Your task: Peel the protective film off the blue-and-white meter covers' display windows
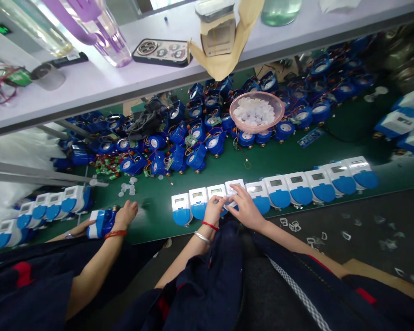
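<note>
Two of the water meters in a row, white on top with blue lids, lie under my hands: one meter (215, 190) by my left hand and another meter (235, 185) by my right. My left hand (214, 212) is closed in a pinch over the first, its fingertips together. Close beside it, my right hand (247, 207) has thumb and fingers bent toward a small whitish piece, with one finger stretched over the second meter. What sits between the fingertips is too small to name. More finished-looking meters (301, 188) continue to the right.
Many open blue meters (196, 133) crowd the back of the green bench (152, 207). A pink bowl (236, 120) of clear caps rests among them. At left, a co-worker's hand (126, 214) is by another meter (101, 223). Overhead is a shelf (100, 82) with a phone (162, 51).
</note>
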Available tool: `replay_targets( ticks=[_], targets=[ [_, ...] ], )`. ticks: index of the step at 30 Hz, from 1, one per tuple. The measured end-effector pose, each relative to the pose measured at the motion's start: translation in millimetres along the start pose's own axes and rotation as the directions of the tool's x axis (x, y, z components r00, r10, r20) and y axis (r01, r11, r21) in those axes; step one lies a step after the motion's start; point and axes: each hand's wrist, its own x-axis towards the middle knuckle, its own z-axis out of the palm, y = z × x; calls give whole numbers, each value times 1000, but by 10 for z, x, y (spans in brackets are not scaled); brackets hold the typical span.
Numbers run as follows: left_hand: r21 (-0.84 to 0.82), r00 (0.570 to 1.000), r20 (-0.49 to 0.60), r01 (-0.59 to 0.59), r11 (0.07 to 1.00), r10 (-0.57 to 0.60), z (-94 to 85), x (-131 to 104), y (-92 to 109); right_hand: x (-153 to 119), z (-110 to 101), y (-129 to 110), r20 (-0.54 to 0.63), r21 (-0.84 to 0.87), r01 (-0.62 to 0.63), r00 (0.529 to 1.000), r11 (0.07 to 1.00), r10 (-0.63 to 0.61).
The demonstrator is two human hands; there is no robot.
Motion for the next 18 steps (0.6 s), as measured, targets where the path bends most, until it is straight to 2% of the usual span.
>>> replay_targets(
  ticks=[4,10,18],
  targets=[
    [12,999,-1,-42,999,42,121,-95,-40,-48,-3,60,-46,-11,12,999,1000,-12],
    [19,998,52,-48,999,47,188,-219,-124,-164,-93,130,-86,-22,14,996,1000,-16],
    [-17,993,87,-75,997,76,285,-261,-194,-260,-170,100,-24,-72,37,999,997,-39]
  ],
)
